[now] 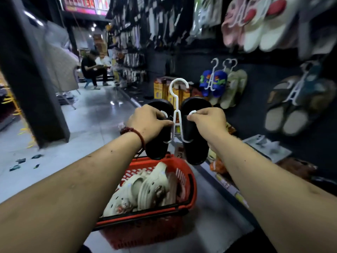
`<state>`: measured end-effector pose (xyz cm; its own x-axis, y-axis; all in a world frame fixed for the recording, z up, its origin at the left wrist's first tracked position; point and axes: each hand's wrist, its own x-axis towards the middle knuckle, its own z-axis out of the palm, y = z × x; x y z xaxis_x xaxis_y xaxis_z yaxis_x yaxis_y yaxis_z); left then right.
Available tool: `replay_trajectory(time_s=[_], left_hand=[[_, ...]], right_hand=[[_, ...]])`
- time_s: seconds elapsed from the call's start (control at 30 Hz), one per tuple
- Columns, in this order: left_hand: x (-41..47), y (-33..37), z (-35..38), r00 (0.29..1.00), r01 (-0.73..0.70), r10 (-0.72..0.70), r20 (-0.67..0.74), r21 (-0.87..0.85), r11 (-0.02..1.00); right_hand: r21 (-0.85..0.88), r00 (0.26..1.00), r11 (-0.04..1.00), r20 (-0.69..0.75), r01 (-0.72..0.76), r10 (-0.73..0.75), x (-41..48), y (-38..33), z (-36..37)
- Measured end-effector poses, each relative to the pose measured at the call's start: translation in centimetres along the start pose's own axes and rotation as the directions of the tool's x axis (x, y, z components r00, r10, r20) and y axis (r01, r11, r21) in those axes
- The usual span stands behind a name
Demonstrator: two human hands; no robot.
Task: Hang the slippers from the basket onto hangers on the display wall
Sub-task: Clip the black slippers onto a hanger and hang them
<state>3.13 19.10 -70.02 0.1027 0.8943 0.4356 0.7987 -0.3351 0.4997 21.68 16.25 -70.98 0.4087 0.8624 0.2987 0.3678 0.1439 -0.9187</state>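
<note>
Two black slippers (196, 152) sit on one white hanger (176, 106) at centre frame, one on each side of its stem. The left hand (149, 121) grips the left slipper, fingers curled over its strap, thumb tip beside the stem. The right hand (209, 123) grips the right slipper, thumb and forefinger pinching the hanger's right arm tip. The red basket (191, 179), lower centre, holds cream slippers (145, 189). The display wall (255, 125) stands at right, apart from the hanger.

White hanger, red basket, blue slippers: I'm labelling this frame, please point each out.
white hanger (176, 111): head view, where its stem splits into two legs.
red basket (192, 181): head view, its right rim.
blue slippers (219, 80): head view, the right slipper of the hanging pair.
</note>
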Motion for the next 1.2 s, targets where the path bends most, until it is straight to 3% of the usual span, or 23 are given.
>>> replay_trajectory(time_s=[0.17,0.37,0.7,0.93,1.2], left_hand=[[-0.5,7.8,1.8,0.988,-0.156,0.156,0.012,0.039,0.987],[-0.7,18.0,5.0,0.945,-0.281,0.286,0.161,-0.057,0.958],[-2.2,36.0,10.9,0.759,-0.468,0.578,0.300,-0.366,0.804],[-1.7,45.0,10.4,0.648,-0.583,0.707,0.283,-0.412,0.700],[5.0,52.6,6.9,0.603,-0.628,0.772,0.201,-0.477,0.615]], right_hand=[[-0.041,0.990,0.999,-0.139,-0.003,-0.002,-0.7,-0.4,-8.1],[-0.080,0.952,0.996,-0.305,-0.031,0.005,-2.1,0.1,-18.6],[-0.172,0.770,0.969,-0.637,-0.178,0.029,-4.9,0.1,-35.9],[-0.223,0.642,0.923,-0.766,-0.313,0.033,-4.8,-4.6,-43.4],[-0.253,0.587,0.920,-0.809,-0.298,-0.032,0.7,-12.2,-48.2]])
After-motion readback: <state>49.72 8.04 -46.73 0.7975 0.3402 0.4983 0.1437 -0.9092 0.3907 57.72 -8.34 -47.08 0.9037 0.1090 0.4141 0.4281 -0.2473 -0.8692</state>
